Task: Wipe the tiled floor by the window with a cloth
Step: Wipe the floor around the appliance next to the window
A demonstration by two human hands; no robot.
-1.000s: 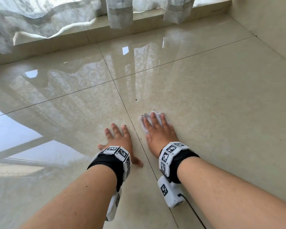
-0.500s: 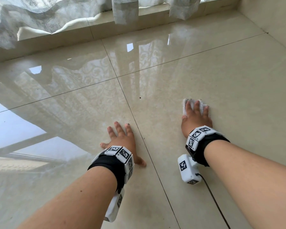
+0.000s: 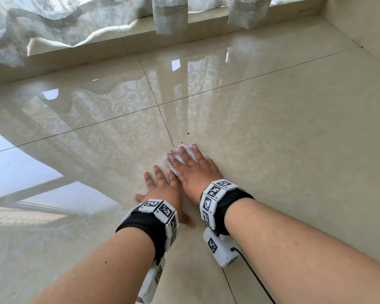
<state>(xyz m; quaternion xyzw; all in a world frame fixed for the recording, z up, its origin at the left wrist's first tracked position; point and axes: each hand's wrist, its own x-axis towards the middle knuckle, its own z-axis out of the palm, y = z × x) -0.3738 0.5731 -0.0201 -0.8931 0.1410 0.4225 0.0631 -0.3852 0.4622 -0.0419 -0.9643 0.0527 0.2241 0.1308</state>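
The right hand [image 3: 194, 172] lies flat with its fingers straight and slightly spread, pressing a small white cloth [image 3: 177, 152] onto the tiled floor [image 3: 294, 132]; nothing is gripped, the palm and fingers simply bear down on it. The cloth sits under the fingers and shows past the fingertips at 12 o'clock and along the hand's edge at 10 o'clock, with grey dirt on its far corner. The left hand [image 3: 162, 190] rests at about 8 o'clock from the right one, touching its side, also flat on the bare tile with relaxed, straight fingers and the thumb out, holding nothing. Each wrist carries a black band with white marker blocks [image 3: 214, 197], and a black cable [image 3: 258, 279] trails from the right one toward 5 o'clock. A dark speck [image 3: 188, 133] lies on the tile at 12 o'clock, just beyond the cloth. Farther off at 12 o'clock a low ledge [image 3: 140, 39] runs below lace curtains [image 3: 70, 23], which are mirrored in the glossy tiles.
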